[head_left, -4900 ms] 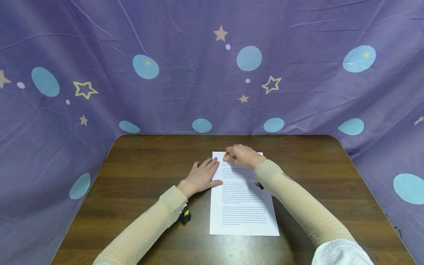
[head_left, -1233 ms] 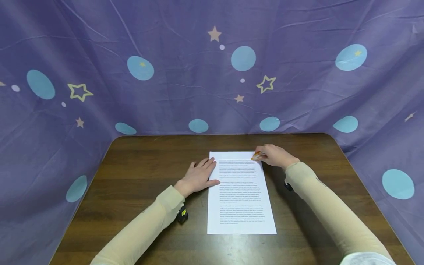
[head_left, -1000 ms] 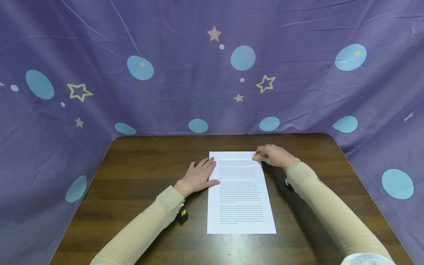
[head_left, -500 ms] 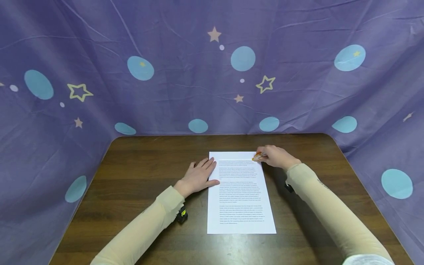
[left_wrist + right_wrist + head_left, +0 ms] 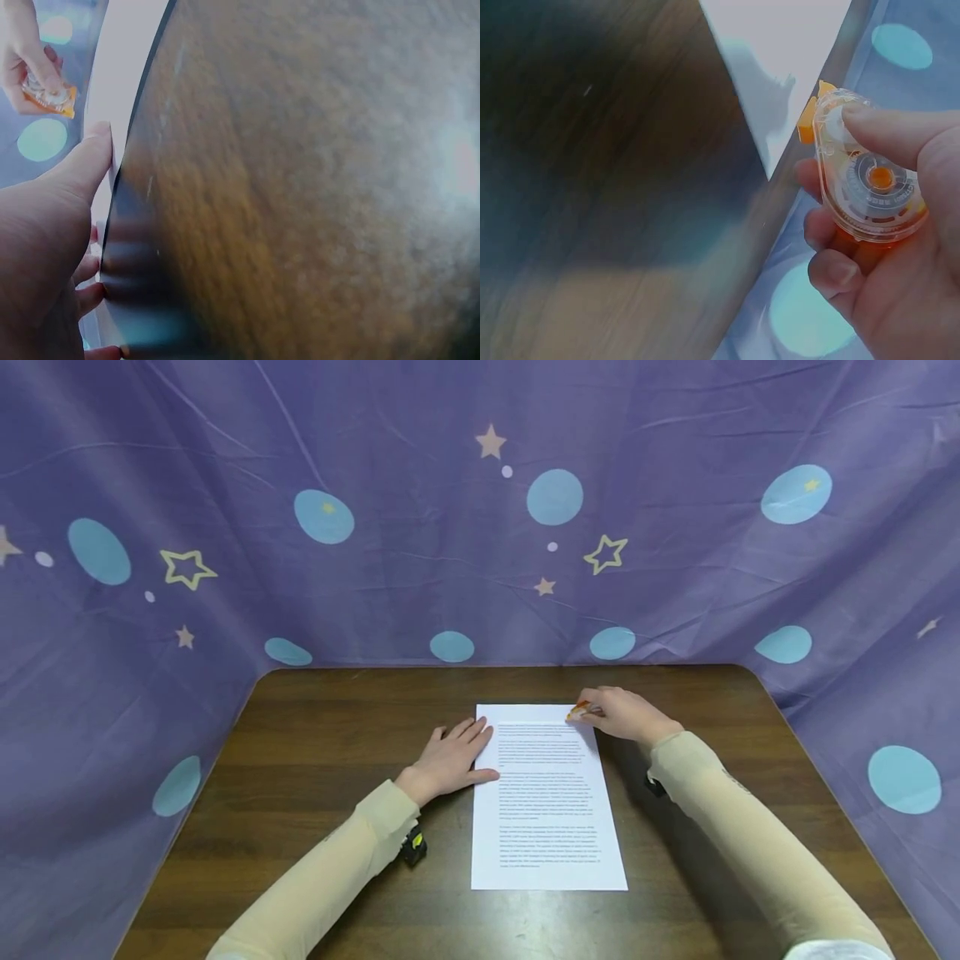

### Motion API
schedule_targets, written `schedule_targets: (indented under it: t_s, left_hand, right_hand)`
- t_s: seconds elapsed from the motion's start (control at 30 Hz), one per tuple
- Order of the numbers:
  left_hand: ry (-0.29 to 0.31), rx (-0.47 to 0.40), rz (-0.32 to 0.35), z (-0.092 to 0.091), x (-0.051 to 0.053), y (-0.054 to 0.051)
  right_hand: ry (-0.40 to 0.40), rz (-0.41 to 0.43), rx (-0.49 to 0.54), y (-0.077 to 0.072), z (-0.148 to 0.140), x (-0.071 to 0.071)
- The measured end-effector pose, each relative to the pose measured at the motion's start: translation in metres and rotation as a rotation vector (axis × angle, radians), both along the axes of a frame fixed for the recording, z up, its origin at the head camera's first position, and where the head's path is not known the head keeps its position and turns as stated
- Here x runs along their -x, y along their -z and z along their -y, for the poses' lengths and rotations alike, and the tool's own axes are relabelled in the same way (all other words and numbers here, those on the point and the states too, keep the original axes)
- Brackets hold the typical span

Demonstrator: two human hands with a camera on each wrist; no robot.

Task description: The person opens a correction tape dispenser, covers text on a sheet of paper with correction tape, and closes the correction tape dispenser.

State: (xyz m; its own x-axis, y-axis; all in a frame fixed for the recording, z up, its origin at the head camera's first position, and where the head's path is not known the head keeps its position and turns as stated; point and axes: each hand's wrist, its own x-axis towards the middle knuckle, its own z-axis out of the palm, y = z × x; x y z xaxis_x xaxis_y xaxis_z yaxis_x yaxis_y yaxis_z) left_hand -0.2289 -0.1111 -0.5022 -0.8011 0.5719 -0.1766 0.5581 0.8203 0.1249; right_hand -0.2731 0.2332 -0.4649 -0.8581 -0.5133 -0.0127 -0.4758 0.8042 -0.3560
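A printed sheet of paper (image 5: 555, 822) lies flat on the wooden table. My left hand (image 5: 447, 760) rests on its left edge with the fingers spread and straight. At the sheet's upper right, my right hand (image 5: 624, 713) grips a correction tape dispenser (image 5: 582, 711), its tip by the end of the top text line. In the right wrist view the correction tape (image 5: 877, 180) has a clear body, a reel with an orange hub and an orange tip; the thumb (image 5: 889, 135) presses its side. Whether the tip touches the paper cannot be told.
The brown wooden table (image 5: 337, 735) extends around the sheet, with rounded far corners. Behind and beside it hangs a purple curtain (image 5: 420, 527) with stars and blue ovals. A small black wrist device (image 5: 414, 846) sits under the left sleeve.
Since the oldest frame, my right hand has moved the correction tape from the upper left of the text to the upper right. It has shifted slightly left since half a second ago. The left hand stays put.
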Motion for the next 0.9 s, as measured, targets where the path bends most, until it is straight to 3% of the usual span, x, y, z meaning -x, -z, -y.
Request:
schedule_targets:
  t_s: [0.37,0.63,0.9]
  left_hand:
    - [-0.014,-0.028,0.006,0.000,0.000,0.003]
    - [-0.001,-0.024,0.001,0.001,0.001,0.005]
    - [-0.005,-0.032,0.023,0.001,-0.002,-0.002]
  right_hand:
    - [-0.094,0.001,-0.007,-0.002,0.041,0.003]
    - [-0.128,0.002,0.018,0.004,0.061,0.006]
    - [-0.119,0.010,0.011,0.004,0.068,0.006]
